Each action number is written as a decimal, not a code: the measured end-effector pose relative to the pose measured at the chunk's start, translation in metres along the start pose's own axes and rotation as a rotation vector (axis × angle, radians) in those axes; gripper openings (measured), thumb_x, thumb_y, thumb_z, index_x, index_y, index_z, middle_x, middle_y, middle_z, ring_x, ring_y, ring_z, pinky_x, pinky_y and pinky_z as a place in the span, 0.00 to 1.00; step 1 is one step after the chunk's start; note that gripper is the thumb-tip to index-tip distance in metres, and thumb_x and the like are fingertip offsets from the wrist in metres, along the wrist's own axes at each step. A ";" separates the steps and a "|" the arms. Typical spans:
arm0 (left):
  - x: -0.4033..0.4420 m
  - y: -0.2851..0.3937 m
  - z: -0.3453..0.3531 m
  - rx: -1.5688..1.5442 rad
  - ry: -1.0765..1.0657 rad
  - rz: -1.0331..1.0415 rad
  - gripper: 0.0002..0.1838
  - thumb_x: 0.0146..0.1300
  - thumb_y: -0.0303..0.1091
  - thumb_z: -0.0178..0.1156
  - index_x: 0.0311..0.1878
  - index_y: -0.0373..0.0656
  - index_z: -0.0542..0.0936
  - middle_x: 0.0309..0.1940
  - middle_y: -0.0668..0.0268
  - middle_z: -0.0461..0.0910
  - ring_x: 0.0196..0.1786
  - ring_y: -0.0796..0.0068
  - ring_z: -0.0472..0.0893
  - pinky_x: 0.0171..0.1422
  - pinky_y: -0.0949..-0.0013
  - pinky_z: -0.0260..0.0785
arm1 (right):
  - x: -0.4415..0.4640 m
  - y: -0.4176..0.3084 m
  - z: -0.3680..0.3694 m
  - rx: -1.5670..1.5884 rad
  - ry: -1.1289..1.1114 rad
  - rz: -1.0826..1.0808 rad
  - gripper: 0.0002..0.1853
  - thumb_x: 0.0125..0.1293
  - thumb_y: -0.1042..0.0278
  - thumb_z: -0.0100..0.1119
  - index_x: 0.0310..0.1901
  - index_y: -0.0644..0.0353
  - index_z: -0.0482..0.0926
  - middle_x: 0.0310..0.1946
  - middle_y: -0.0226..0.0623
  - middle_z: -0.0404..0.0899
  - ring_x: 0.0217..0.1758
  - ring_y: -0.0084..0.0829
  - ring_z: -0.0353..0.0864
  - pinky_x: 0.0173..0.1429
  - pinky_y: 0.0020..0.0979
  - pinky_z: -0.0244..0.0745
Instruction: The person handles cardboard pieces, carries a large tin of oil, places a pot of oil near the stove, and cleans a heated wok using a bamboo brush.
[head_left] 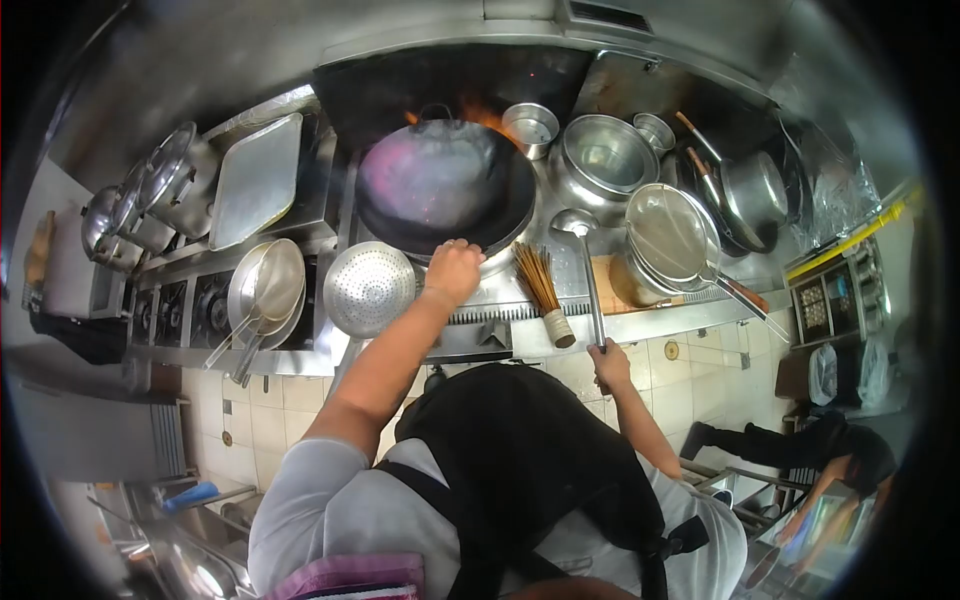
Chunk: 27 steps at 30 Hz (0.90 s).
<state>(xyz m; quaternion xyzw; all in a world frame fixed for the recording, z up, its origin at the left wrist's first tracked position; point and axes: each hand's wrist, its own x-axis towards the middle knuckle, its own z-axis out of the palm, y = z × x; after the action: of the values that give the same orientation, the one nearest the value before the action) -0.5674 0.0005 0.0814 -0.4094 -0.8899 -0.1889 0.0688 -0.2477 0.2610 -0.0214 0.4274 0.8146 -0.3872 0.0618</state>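
Note:
A large dark wok [445, 185] sits over the burner, with orange flames behind its far rim and smoke or steam inside it. My left hand [457, 270] is closed on the wok's near edge; whether it holds a handle or the rim is hidden under the fingers. My right hand [611, 367] is wrapped round the handle end of a long metal ladle [589, 265], whose bowl points away from me over the stove top, right of the wok. Between my hands a bamboo wok brush [540, 285] leans on the stove front. A perforated skimmer [368, 290] lies left of my left hand.
Strainers [670, 235] rest on a pot at right. Metal bowls [610, 155] and a small pot [530, 128] stand behind. Stacked strainers [265, 285], a tray [257, 182] and lidded pots [172, 170] are at left. Another person [850, 450] bends at lower right.

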 end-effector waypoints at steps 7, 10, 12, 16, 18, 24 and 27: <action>-0.014 0.001 -0.099 -0.021 0.036 0.114 0.07 0.68 0.33 0.67 0.36 0.40 0.87 0.37 0.52 0.87 0.43 0.49 0.86 0.56 0.52 0.80 | -0.007 -0.009 0.010 0.043 -0.010 0.064 0.20 0.76 0.50 0.65 0.51 0.63 0.82 0.22 0.40 0.83 0.18 0.37 0.86 0.28 0.40 0.84; -0.006 -0.006 -0.139 0.006 0.107 0.178 0.07 0.67 0.33 0.67 0.35 0.41 0.87 0.36 0.52 0.86 0.45 0.46 0.86 0.55 0.48 0.79 | -0.008 -0.012 0.013 0.030 -0.010 0.064 0.20 0.75 0.51 0.65 0.51 0.63 0.82 0.22 0.40 0.83 0.18 0.37 0.86 0.28 0.40 0.84; 0.004 -0.031 -0.145 -0.006 0.071 0.228 0.07 0.68 0.33 0.68 0.36 0.41 0.87 0.37 0.52 0.86 0.46 0.46 0.86 0.56 0.48 0.79 | -0.010 -0.016 0.015 0.034 -0.007 0.068 0.20 0.75 0.51 0.66 0.51 0.63 0.82 0.22 0.40 0.83 0.18 0.37 0.86 0.28 0.40 0.84; 0.019 -0.072 -0.175 -0.045 -0.130 0.265 0.08 0.69 0.34 0.67 0.37 0.40 0.87 0.38 0.52 0.86 0.48 0.46 0.85 0.57 0.46 0.78 | -0.018 -0.017 0.016 0.057 0.024 0.067 0.19 0.75 0.51 0.66 0.49 0.62 0.83 0.23 0.40 0.83 0.18 0.37 0.86 0.29 0.40 0.84; 0.032 -0.086 -0.178 -0.013 -0.133 0.289 0.08 0.70 0.35 0.66 0.38 0.40 0.87 0.38 0.52 0.86 0.49 0.45 0.85 0.57 0.46 0.77 | -0.021 -0.006 0.023 0.062 0.036 0.064 0.19 0.74 0.52 0.66 0.49 0.62 0.84 0.23 0.40 0.84 0.19 0.39 0.87 0.31 0.40 0.84; 0.029 -0.076 -0.186 0.128 -0.311 0.350 0.11 0.73 0.40 0.65 0.40 0.44 0.88 0.41 0.56 0.87 0.55 0.50 0.84 0.62 0.48 0.72 | -0.013 0.025 0.045 -0.141 0.245 -0.055 0.15 0.71 0.59 0.67 0.47 0.65 0.83 0.41 0.55 0.89 0.46 0.57 0.91 0.56 0.54 0.83; 0.021 -0.074 -0.185 0.143 -0.257 0.308 0.10 0.72 0.41 0.66 0.41 0.45 0.88 0.43 0.58 0.87 0.57 0.53 0.84 0.63 0.50 0.70 | -0.019 0.022 0.046 -0.108 0.244 -0.045 0.16 0.71 0.59 0.67 0.48 0.66 0.82 0.44 0.59 0.89 0.52 0.62 0.88 0.59 0.56 0.82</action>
<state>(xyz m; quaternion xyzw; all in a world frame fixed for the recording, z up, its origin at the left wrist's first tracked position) -0.6429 -0.1016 0.2366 -0.5553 -0.8295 -0.0587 0.0115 -0.2304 0.2244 -0.0578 0.4490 0.8450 -0.2893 -0.0236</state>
